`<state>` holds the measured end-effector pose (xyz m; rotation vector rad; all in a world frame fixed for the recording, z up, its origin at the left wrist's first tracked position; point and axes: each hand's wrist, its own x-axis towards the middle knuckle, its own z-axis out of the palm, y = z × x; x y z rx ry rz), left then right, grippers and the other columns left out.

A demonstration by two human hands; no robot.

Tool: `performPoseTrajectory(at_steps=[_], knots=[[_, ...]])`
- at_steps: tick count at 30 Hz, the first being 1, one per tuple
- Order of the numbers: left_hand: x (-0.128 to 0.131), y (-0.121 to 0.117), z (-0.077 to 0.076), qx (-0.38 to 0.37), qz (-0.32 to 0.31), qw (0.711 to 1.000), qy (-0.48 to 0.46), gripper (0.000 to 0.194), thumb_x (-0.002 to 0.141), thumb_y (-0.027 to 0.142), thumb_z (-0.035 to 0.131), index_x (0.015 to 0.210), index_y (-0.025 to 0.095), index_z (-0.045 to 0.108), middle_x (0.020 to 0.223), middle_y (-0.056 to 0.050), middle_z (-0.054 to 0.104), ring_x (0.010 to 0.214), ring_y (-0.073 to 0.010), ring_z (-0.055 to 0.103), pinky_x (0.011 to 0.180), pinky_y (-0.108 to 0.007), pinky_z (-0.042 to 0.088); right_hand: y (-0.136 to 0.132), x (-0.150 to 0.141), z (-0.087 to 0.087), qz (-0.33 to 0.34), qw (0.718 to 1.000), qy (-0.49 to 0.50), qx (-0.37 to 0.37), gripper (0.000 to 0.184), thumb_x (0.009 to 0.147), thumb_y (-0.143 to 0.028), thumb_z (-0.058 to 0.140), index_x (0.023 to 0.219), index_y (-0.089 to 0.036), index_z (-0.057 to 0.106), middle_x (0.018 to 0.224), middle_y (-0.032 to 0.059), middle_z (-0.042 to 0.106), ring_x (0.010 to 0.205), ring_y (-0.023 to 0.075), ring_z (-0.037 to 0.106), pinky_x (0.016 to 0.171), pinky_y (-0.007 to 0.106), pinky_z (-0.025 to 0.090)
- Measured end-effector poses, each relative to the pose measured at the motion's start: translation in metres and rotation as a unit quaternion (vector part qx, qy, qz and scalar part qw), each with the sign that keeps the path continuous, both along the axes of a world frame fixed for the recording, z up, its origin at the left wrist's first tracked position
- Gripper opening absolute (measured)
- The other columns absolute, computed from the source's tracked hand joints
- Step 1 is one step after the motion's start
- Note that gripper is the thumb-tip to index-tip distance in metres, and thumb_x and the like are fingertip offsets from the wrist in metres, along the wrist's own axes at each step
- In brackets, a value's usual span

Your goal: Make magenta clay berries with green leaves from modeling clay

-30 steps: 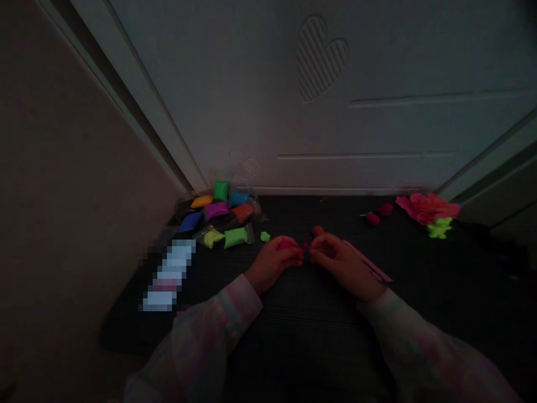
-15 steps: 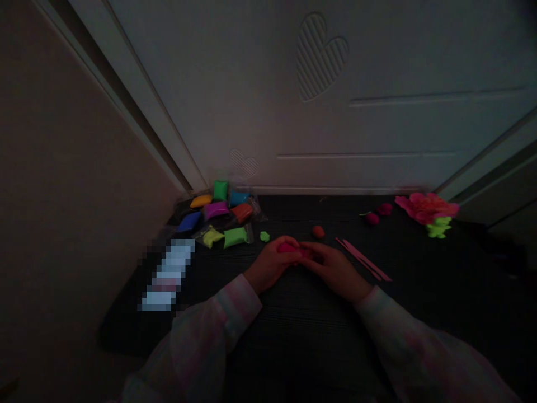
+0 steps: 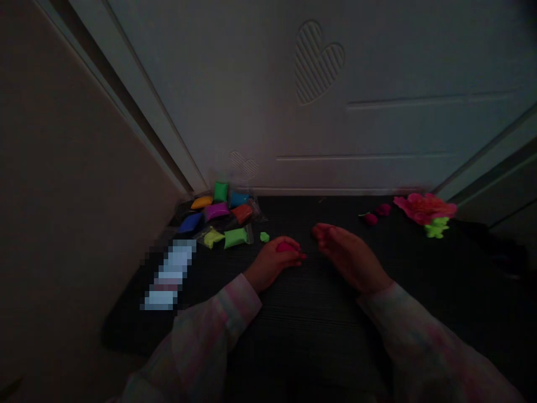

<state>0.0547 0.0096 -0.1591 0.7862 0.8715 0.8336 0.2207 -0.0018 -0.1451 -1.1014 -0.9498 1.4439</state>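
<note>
My left hand [image 3: 274,261] is closed around a lump of pink modelling clay [image 3: 285,247], which shows between the thumb and fingers just above the dark table. Apart from it, to the right, my right hand [image 3: 350,254] is stretched out with its fingers side by side and nothing visible in it. Its fingertips are close to a small orange-red clay ball [image 3: 314,230], partly covered by them; whether they touch it I cannot tell. A small green clay piece [image 3: 264,237] lies just beyond my left hand. The pink tools are hidden by my right hand.
Several bags of coloured clay, such as a light green one [image 3: 236,238], lie at the back left. A blurred bright rectangle [image 3: 171,275] is nearer. Dark pink balls [image 3: 370,219], a pink flower [image 3: 423,208] and a yellow-green figure [image 3: 437,227] sit at the right, before a white panel [image 3: 251,101].
My right hand has let go of the pink clay and moved right, its fingers straightened toward the orange-red ball. It now covers the pink tools. My left hand keeps the clay in place.
</note>
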Motion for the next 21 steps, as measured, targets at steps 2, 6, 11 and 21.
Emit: performPoseTrajectory(at_steps=[2,6,11,21], knots=[[0.000,0.000,0.000,0.002,-0.004,1.000,-0.002,0.021,0.058,0.014,0.067,0.074,0.012,0.054,0.082,-0.004,0.061,0.072,-0.0136,0.060,0.061,-0.024,0.043,0.002,0.004,0.003,-0.024,0.998,0.064,-0.009,0.026,0.072,-0.044,0.056,0.089,-0.024,0.061,0.078,-0.0013,0.061,0.068,0.0089,0.056,0.066,0.024,0.044],[-0.001,0.000,-0.001,0.006,-0.006,1.000,-0.013,0.024,0.058,0.017,0.069,0.076,0.013,0.053,0.068,-0.001,0.060,0.052,-0.0070,0.052,0.050,-0.020,0.037,0.004,0.008,0.003,-0.035,0.992,0.118,-0.021,0.022,0.071,-0.038,0.059,0.087,-0.024,0.061,0.074,-0.0023,0.061,0.068,0.0084,0.056,0.066,0.023,0.044],[-0.001,0.003,-0.002,0.010,0.005,0.999,-0.040,0.029,0.058,0.027,0.072,0.075,0.014,0.053,0.055,0.004,0.050,0.046,-0.0039,0.041,0.044,-0.017,0.029,0.004,0.003,-0.003,-0.002,0.992,0.120,-0.040,0.020,0.068,-0.030,0.065,0.085,-0.023,0.057,0.073,-0.0036,0.061,0.063,0.0072,0.055,0.061,0.022,0.042],[0.025,0.002,-0.003,0.027,0.027,0.998,-0.042,0.052,0.074,0.065,0.033,0.081,0.017,0.050,0.050,0.004,0.045,0.043,-0.0109,0.044,0.048,-0.026,0.039,-0.012,-0.013,0.005,0.178,0.980,0.084,-0.026,0.031,0.060,-0.040,0.070,0.072,-0.018,0.051,0.070,-0.0013,0.062,0.058,0.0080,0.055,0.056,0.023,0.041]])
